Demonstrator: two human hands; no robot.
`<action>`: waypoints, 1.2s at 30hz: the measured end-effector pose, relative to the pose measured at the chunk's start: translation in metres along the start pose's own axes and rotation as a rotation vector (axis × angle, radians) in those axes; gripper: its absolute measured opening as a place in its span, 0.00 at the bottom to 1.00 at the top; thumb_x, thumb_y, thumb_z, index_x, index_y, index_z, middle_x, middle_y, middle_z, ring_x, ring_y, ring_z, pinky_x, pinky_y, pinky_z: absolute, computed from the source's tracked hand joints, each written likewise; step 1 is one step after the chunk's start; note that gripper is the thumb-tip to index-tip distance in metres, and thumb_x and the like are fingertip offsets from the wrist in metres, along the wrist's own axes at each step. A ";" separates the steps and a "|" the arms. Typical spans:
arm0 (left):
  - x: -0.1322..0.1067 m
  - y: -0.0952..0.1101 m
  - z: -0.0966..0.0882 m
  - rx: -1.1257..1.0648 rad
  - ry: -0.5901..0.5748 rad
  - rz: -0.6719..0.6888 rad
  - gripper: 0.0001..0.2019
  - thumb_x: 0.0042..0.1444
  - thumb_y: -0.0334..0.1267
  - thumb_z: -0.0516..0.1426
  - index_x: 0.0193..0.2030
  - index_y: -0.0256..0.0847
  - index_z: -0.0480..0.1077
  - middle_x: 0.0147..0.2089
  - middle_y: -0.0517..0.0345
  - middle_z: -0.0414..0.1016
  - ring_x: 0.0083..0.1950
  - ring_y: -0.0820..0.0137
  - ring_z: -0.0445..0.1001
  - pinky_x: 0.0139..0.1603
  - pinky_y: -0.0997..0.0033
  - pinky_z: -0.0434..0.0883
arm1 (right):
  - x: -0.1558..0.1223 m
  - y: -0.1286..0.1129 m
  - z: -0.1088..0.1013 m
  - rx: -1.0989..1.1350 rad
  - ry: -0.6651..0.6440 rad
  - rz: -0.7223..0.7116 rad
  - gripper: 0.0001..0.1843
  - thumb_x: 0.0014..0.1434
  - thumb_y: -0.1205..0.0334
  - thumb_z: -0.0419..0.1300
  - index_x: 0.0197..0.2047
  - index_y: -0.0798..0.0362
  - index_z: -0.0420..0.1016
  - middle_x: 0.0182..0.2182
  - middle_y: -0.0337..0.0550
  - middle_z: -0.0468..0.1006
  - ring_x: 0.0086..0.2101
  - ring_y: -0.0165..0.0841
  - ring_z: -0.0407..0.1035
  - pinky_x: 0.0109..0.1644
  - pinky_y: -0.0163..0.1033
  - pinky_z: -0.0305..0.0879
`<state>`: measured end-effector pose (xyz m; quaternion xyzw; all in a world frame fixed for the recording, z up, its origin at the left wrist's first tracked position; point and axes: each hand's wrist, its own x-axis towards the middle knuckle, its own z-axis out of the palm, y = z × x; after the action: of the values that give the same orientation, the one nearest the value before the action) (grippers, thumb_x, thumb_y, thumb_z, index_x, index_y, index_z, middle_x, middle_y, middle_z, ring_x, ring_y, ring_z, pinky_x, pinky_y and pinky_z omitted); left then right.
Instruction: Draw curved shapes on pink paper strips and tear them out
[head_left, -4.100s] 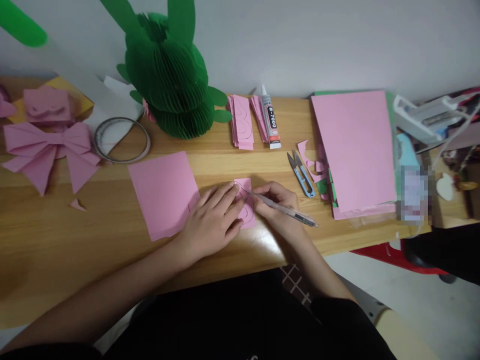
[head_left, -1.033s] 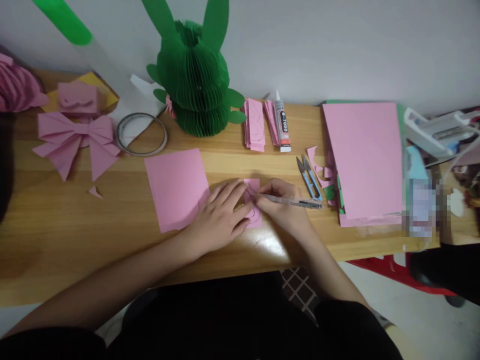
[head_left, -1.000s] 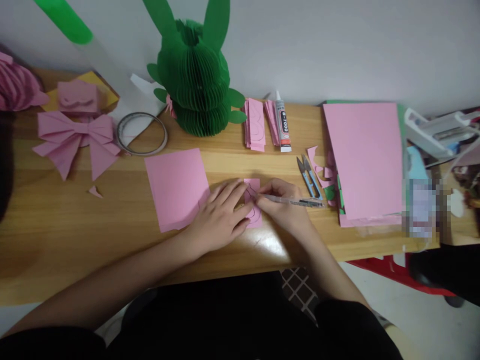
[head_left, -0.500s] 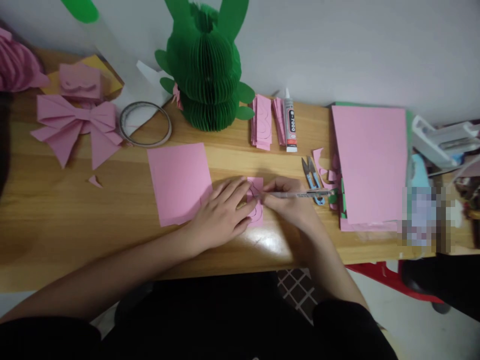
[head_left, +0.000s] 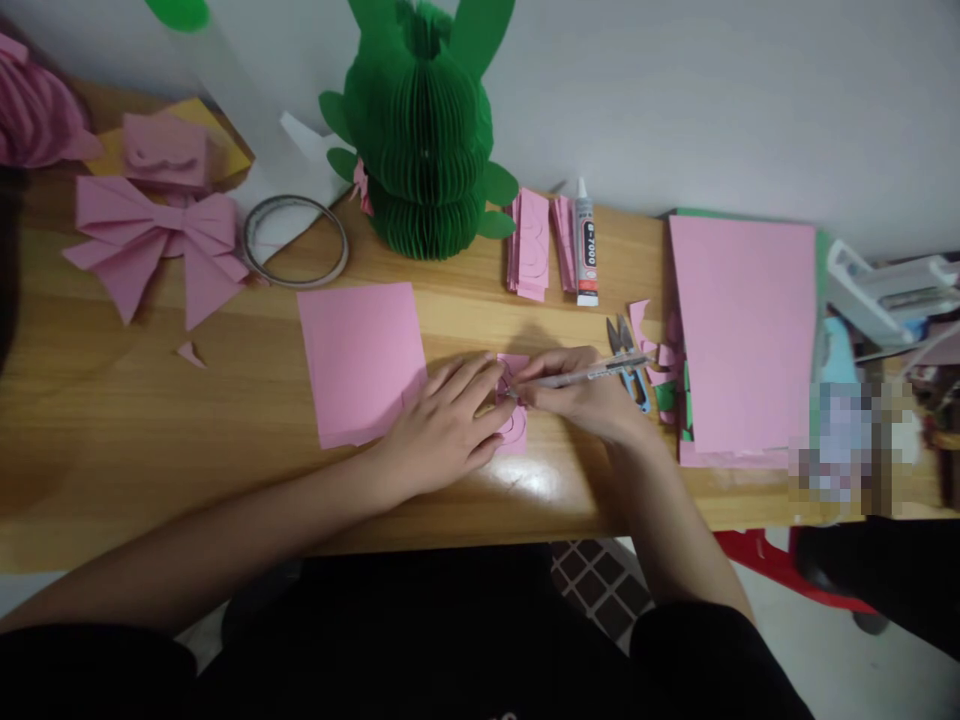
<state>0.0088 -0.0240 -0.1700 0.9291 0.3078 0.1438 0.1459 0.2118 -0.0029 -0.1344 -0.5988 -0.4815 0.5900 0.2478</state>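
My right hand (head_left: 581,392) is closed around a clear pen (head_left: 592,372), its tip down on a small pink paper strip (head_left: 513,440). Dark curved lines are drawn on that strip. Fingers spread, my left hand (head_left: 446,430) lies flat and presses the strip's left side, so part of the strip is hidden. Under the left hand's wrist side begins a larger pink paper square (head_left: 362,365). Just beyond the right hand lie small blue-handled snips (head_left: 628,362), blades pointing away from me.
A green honeycomb paper figure (head_left: 424,150) stands at the back. Behind my hands are marked pink strips (head_left: 531,245) and a glue tube (head_left: 586,245). Left: a tape roll (head_left: 343,262) and pink paper bow (head_left: 161,235). Right: a stack of pink sheets (head_left: 746,335) and paper scraps (head_left: 664,375).
The pen's rear end has swung up and away from me as my right hand shifted slightly. My left hand stays on the strip. The whole view has moved a little.
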 end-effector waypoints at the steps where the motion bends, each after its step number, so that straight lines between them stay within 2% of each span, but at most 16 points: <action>1: 0.000 0.000 0.000 0.001 0.002 0.000 0.16 0.64 0.39 0.56 0.56 0.38 0.70 0.66 0.38 0.66 0.70 0.49 0.61 0.67 0.47 0.60 | 0.000 0.000 0.000 0.001 0.000 -0.006 0.04 0.42 0.64 0.68 0.24 0.56 0.80 0.20 0.38 0.78 0.22 0.25 0.65 0.25 0.31 0.61; 18: 0.000 0.000 0.000 0.010 0.013 0.010 0.15 0.65 0.40 0.55 0.56 0.38 0.71 0.65 0.38 0.67 0.69 0.49 0.61 0.66 0.47 0.62 | 0.000 0.004 0.001 0.075 -0.013 -0.025 0.04 0.42 0.65 0.70 0.26 0.54 0.82 0.24 0.40 0.82 0.23 0.26 0.69 0.26 0.32 0.66; 23: 0.000 -0.001 -0.001 0.004 0.009 0.014 0.16 0.64 0.39 0.56 0.56 0.38 0.71 0.65 0.38 0.66 0.69 0.48 0.61 0.66 0.46 0.62 | 0.000 0.009 0.001 0.122 0.111 -0.033 0.08 0.41 0.60 0.71 0.24 0.54 0.78 0.20 0.38 0.78 0.21 0.26 0.67 0.25 0.32 0.64; 29: 0.000 -0.002 -0.001 -0.017 0.015 0.013 0.15 0.63 0.38 0.56 0.54 0.37 0.72 0.64 0.37 0.67 0.69 0.48 0.62 0.65 0.45 0.63 | -0.011 0.011 0.004 -0.016 0.260 -0.095 0.07 0.45 0.60 0.67 0.25 0.55 0.76 0.20 0.38 0.76 0.21 0.25 0.64 0.25 0.32 0.60; 36: -0.002 -0.003 0.000 0.000 0.014 0.017 0.16 0.64 0.40 0.56 0.57 0.39 0.71 0.66 0.38 0.65 0.69 0.48 0.62 0.65 0.44 0.63 | -0.018 0.016 0.013 -0.072 0.289 -0.140 0.06 0.46 0.60 0.66 0.26 0.54 0.77 0.21 0.37 0.77 0.21 0.26 0.64 0.25 0.32 0.60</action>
<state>0.0059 -0.0224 -0.1715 0.9306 0.3011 0.1516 0.1424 0.2071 -0.0289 -0.1422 -0.6509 -0.5022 0.4616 0.3333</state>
